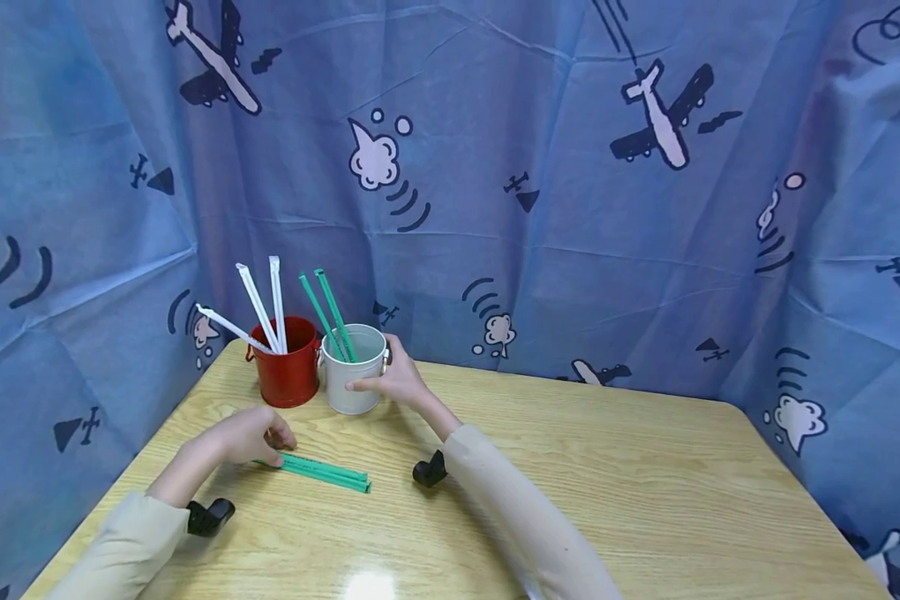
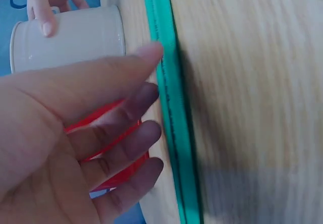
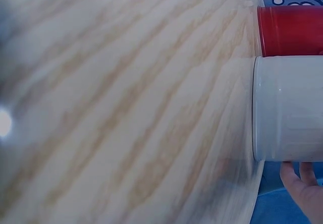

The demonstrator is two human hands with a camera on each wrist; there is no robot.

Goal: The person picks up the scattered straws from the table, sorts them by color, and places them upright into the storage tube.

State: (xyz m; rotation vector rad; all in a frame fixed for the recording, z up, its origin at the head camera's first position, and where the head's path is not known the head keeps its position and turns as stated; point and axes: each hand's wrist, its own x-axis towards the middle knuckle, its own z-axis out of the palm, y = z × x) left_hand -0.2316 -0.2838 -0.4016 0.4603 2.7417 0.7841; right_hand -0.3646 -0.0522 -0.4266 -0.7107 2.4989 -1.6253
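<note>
Two green wrapped straws (image 1: pixel 326 473) lie side by side on the table. My left hand (image 1: pixel 251 436) is over their left end, its thumb at their edge; the left wrist view shows the fingers (image 2: pixel 126 146) loosely bent and not closed round the straws. My right hand (image 1: pixel 397 377) holds the white bucket (image 1: pixel 351 387) by its right side, with the thumb across the front and the other fingers mostly hidden behind. Two green straws (image 1: pixel 330 321) lean inside that bucket. To its left is a red bucket (image 1: pixel 288 379) with three white wrapped straws (image 1: pixel 258 308).
The wooden table (image 1: pixel 607 475) stretches away to the right. A blue curtain (image 1: pixel 457 167) with printed planes hangs behind and at both sides. Both buckets stand near the table's back left corner.
</note>
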